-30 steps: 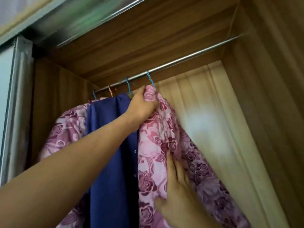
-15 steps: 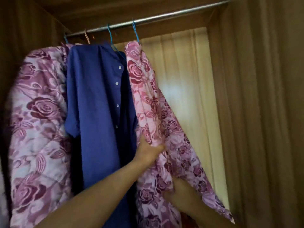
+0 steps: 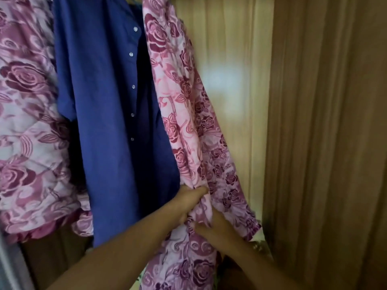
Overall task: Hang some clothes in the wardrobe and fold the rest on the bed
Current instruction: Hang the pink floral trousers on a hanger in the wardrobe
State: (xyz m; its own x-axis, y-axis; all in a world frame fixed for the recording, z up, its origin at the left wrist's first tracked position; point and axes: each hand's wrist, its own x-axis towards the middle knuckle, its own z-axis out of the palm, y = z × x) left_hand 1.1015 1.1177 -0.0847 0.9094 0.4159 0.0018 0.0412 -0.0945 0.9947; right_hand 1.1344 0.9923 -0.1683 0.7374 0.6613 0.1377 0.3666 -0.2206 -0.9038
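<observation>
Three garments hang inside the wardrobe. A pink rose-print garment (image 3: 188,114) hangs at the right of the row, a blue buttoned shirt (image 3: 109,101) beside it, and another rose-print garment (image 3: 29,122) at the far left. My left hand (image 3: 189,203) grips a bunch of the right pink garment's cloth low down. Just below and to the right, my right hand (image 3: 217,229) holds the same cloth, its fingers partly hidden by the folds. The rail and hangers are out of view above.
The wardrobe's pale wooden back panel (image 3: 226,80) shows behind the clothes. Its brown side wall (image 3: 324,143) stands close on the right. A sliding door edge (image 3: 8,264) sits at the lower left.
My left hand left the hanger at the rail and slid down the pink garment to grip it low. The view dropped, so the rail left the frame. My right hand stayed on the lower cloth.
</observation>
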